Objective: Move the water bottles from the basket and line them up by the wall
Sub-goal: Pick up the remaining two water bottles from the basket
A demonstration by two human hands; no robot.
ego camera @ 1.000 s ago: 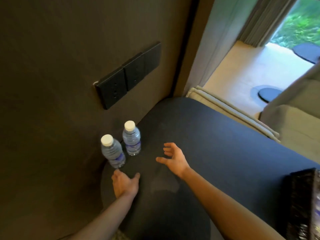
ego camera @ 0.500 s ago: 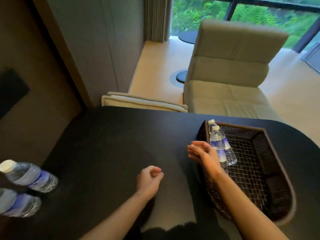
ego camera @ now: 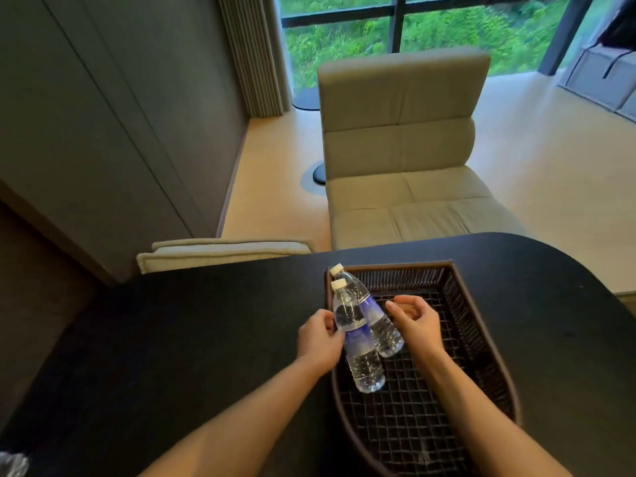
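Note:
Two clear water bottles with white caps and blue labels lie side by side in a dark woven basket (ego camera: pixel 481 325) on the black table (ego camera: pixel 206 321), caps pointing away from me. My left hand (ego camera: pixel 320 339) grips the left bottle (ego camera: pixel 359 352) at its left side, over the basket's rim. My right hand (ego camera: pixel 418 321) hovers inside the basket just right of the right bottle (ego camera: pixel 383 330), fingers curled and apart, holding nothing. A sliver of another bottle (ego camera: pixel 12 464) shows at the bottom left corner.
A beige lounge chair (ego camera: pixel 399 149) stands beyond the table's far edge, with a cushion edge (ego camera: pixel 220 253) left of it. The dark wall (ego camera: pixel 41 270) runs along the table's left side. The table's right end is rounded.
My view has swung right from the wall and its two standing bottles to the basket. Both hands moved into the basket; my left hand closed on the left bottle.

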